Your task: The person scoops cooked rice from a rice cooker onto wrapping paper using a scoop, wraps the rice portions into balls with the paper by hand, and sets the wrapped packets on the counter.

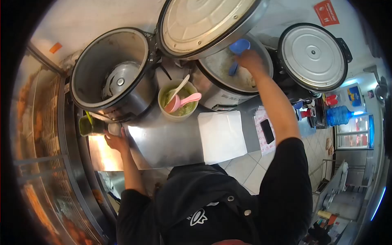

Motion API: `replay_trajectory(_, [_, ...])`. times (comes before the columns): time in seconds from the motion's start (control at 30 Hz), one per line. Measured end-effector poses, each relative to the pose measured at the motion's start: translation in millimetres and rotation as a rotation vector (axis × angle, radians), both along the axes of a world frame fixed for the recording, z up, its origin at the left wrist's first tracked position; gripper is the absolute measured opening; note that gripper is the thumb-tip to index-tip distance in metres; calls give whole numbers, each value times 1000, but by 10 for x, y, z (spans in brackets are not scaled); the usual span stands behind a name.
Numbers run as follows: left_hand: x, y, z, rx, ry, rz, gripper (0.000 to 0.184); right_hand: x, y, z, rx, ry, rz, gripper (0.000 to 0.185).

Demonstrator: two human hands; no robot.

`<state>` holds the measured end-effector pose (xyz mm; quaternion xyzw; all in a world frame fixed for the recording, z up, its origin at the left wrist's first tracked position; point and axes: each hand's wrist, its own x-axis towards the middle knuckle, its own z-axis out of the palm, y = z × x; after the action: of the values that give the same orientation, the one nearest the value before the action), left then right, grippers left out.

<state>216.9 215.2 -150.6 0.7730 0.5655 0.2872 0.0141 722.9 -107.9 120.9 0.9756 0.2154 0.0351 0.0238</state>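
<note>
My right hand (250,62) reaches into the open rice cooker (222,98), its fingers closed at a blue scoop (239,46). A second blue piece (233,68) shows below the scoop, over the white rice (220,63); whether it belongs to the scoop I cannot tell. At the counter's left end, my left hand (117,141) is closed around a small pale cup (115,129). Right beside that cup is a dark square container (90,126) with a bright green handle sticking out. Between the hands stands a white tub (179,117) of green food, holding a pink ladle (179,103) and a pale spoon (179,87).
An empty cooker pot (110,67) stands open at left; a lidded cooker (312,57) is at right. The raised lid (204,24) hangs over the rice. White paper sheets (222,136) and a phone (267,131) on printed paper lie on the metal counter (159,143). A glass case (49,134) borders the left.
</note>
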Motion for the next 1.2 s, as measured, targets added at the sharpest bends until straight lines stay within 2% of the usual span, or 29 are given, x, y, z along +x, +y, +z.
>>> replay_trajectory(0.1, [-53, -311, -97, 101, -119, -68, 86, 74, 245, -79, -38, 88, -105, 42])
replay_trajectory(0.17, [-68, -747, 66, 46, -158, -206, 79, 89, 324, -59, -43, 113, -120, 42])
replay_trajectory(0.3, [6, -1399, -8, -61, -326, -474, 68, 205, 257, -58, -44, 75, -194, 40])
replay_trajectory(0.37, [140, -1696, 215, -123, -367, -596, 64, 430, 137, -115, -41, 34, -220, 38])
replay_trajectory(0.4, [210, -1776, 311, -120, -368, -602, 64, 601, 50, -138, -67, 4, -88, 39])
replay_trajectory(0.43, [283, -1849, 411, -147, -391, -748, 61, 700, -40, -127, -96, -29, 46, 39])
replay_trajectory(0.47, [350, -1898, 531, -174, -412, -893, 59, 653, -121, -15, -95, -31, 44, 39])
replay_trajectory(0.5, [428, -1923, 654, -170, -416, -889, 59, 621, -199, 125, -153, -12, 91, 41])
replay_trajectory(0.57, [615, -1953, 992, -271, -460, -1170, 57, 421, -260, 358, -213, 2, 141, 44])
replay_trajectory(0.63, [871, -1935, 1342, -257, -503, -1287, 57, 189, -261, 498, 179, -121, 110, 33])
replay_trajectory(0.67, [1039, -1892, 1497, -239, -522, -1342, 57, 84, -192, 620, 189, -132, 123, 33])
replay_trajectory(0.73, [1453, -1796, 1836, -88, -530, -1317, 62, -150, -63, 737, 158, -252, 343, 29])
replay_trajectory(0.8, [1889, -1752, 2065, -269, -650, -1173, 65, -233, 152, 738, 113, -306, 337, 27])
replay_trajectory(0.87, [2329, -1596, 2027, -164, -651, -1067, 69, -255, 271, 663, 66, -361, 327, 27])
replay_trajectory(0.9, [2420, -1551, 2049, -158, -653, -1064, 69, -215, 322, 536, -52, -324, 409, 27])
replay_trajectory(0.93, [2495, -1493, 2080, -326, -610, -1043, 68, -178, 360, 492, -170, -289, 489, 27])
replay_trajectory(0.97, [2558, -1432, 2109, -489, -570, -1015, 67, -252, 359, 577, -167, -302, 496, 27])
replay_trajectory(1.07, [2583, -1335, 2018, -406, -530, -1091, 63, -581, 183, 690, -166, -208, 574, 28])
replay_trajectory(1.1, [2569, -1315, 2000, -404, -528, -1084, 63, -632, 104, 715, -130, -84, 569, 28])
replay_trajectory(1.13, [2543, -1298, 2021, -488, -580, -1062, 61, -666, 44, 715, -94, 40, 566, 28])
replay_trajectory(1.17, [2544, -1267, 2062, -567, -635, -1043, 59, -675, -14, 678, -90, 37, 572, 28])
replay_trajectory(1.2, [2546, -1242, 2101, -565, -632, -1042, 59, -679, -92, 587, -92, 145, 574, 29])
